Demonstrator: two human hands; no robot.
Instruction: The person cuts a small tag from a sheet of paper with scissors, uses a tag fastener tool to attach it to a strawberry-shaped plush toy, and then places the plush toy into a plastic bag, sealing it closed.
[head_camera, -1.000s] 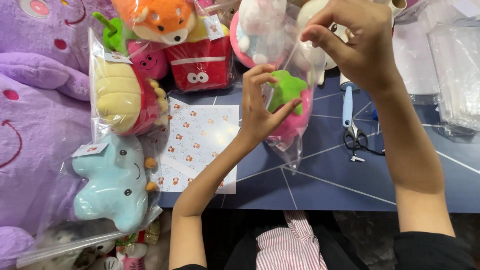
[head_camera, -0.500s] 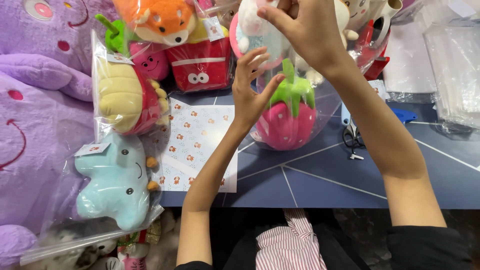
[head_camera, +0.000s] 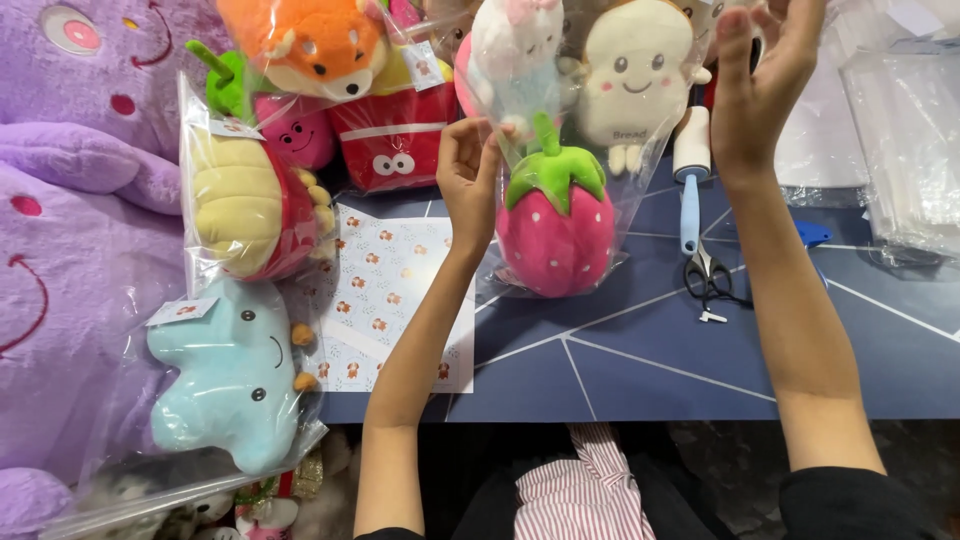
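A pink strawberry plush (head_camera: 556, 228) with a green leafy top stands upright on the dark blue table (head_camera: 650, 370), inside a clear plastic bag (head_camera: 640, 190). My left hand (head_camera: 468, 168) pinches the bag's left edge beside the green top. Higher up and to the right, my right hand (head_camera: 762, 85) is raised with its fingers at the bag's upper right edge. The bag is stretched wide between the two hands.
Bagged plush toys crowd the left and back: a light blue one (head_camera: 235, 375), a yellow-and-red one (head_camera: 250, 205), an orange fox (head_camera: 305, 40), a toast shape (head_camera: 630, 70). A patterned sheet (head_camera: 385, 300), scissors (head_camera: 708, 275), a lint roller (head_camera: 688, 170) and stacked clear bags (head_camera: 905, 140) lie around.
The strawberry plush has come down to stand on the table. My right hand has moved right and up, spreading the bag open; my left hand has shifted to the bag's left edge.
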